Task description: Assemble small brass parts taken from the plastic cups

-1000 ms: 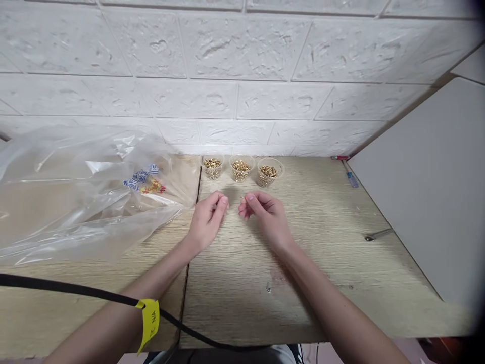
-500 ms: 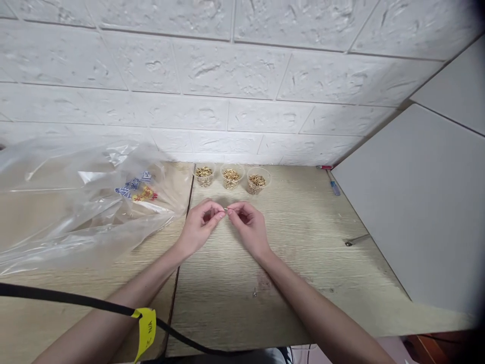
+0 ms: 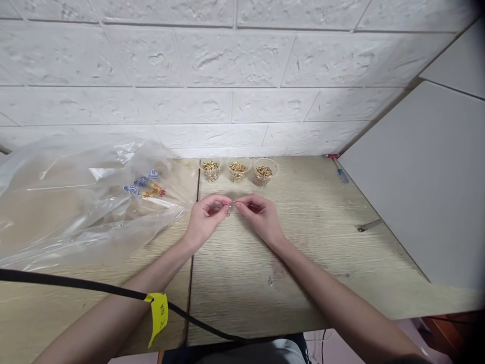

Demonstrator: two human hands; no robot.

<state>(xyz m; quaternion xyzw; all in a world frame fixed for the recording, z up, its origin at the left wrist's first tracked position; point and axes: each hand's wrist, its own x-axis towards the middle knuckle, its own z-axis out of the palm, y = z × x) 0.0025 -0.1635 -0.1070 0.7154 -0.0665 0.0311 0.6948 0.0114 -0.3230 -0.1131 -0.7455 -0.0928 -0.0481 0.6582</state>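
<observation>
My left hand (image 3: 207,217) is pinched at the thumb and fingertips, with a tiny shiny metal piece (image 3: 230,206) showing at the tips. Facing it across a small gap, my right hand (image 3: 261,215) also pinches; a tiny gold-coloured glint (image 3: 234,202) shows at its fingertips, too small to name. Just beyond the hands stand three clear plastic cups in a row: a left cup (image 3: 200,165), a middle cup (image 3: 250,165) and a right cup (image 3: 277,168). Each contains many small gold-coloured metal pins (image 3: 264,172).
A large clear plastic bag (image 3: 76,202) covers the table's left side. A black cable with a yellow tag (image 3: 159,313) crosses my left forearm. Rightward are a screwdriver (image 3: 343,175), a metal tool (image 3: 364,229) and a grey-white panel (image 3: 424,192). A small metal bit (image 3: 270,281) lies near the front.
Earlier my fingertips nearly met around a thin gold-coloured pin; now they are slightly further apart. The view has shifted a little, so the scene sits further right.
</observation>
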